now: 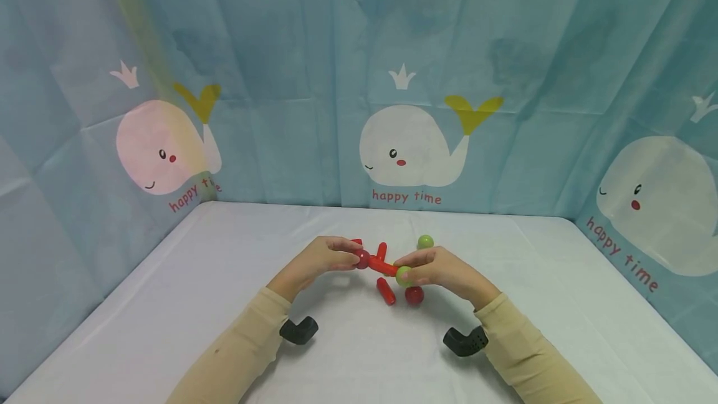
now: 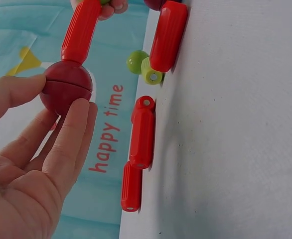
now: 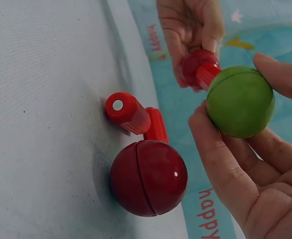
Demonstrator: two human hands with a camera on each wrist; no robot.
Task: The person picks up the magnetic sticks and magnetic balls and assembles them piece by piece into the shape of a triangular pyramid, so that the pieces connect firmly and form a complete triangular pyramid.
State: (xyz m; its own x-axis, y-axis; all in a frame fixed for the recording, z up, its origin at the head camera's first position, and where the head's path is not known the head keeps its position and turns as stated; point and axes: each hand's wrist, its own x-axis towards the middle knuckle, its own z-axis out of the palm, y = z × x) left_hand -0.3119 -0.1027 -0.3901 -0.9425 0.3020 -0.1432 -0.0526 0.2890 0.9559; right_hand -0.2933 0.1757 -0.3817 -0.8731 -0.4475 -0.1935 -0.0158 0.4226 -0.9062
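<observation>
A red rod (image 1: pixel 384 265) joins a dark red ball (image 1: pixel 361 259) at one end and a green ball (image 1: pixel 404 276) at the other. My left hand (image 1: pixel 318 262) pinches the red ball between thumb and fingers, seen closely in the left wrist view. On the other side, my right hand (image 1: pixel 443 272) holds the green ball by thumb and fingertips. The joined piece is raised above the white table (image 1: pixel 336 354). Just below it lie a loose red rod (image 1: pixel 386 291) and another dark red ball (image 3: pixel 149 178), close to my right hand.
Behind the held piece, more red rods (image 2: pixel 143 132) lie on the table, along with a second green ball (image 1: pixel 425 241) and a short light-green rod (image 2: pixel 152 72). Black curved pieces (image 1: pixel 299 330) sit at both wrists. A blue whale-print curtain (image 1: pixel 280 142) encloses the back and sides.
</observation>
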